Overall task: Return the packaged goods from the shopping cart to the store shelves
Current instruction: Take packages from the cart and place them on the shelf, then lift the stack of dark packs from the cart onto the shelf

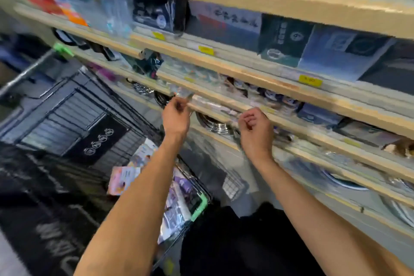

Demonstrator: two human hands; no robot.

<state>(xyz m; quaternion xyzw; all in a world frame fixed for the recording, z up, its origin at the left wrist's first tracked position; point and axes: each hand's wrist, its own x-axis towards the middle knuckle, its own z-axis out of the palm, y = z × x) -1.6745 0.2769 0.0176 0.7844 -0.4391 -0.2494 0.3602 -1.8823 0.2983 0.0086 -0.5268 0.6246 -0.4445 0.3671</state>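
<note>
Shelves (235,67) of pale wood run slantwise across the view, stocked with packaged goods and yellow price tags (310,80) — too blurred to read. The wire shopping cart (197,204) sits below the arms, more packets (122,179) inside. The left hand (175,116) pinches a small clear packet (182,94) at a middle shelf's front edge — its long axis seems to lie along that edge. The right hand (254,130), just beside, hangs loosely curled, holding nothing.
</note>
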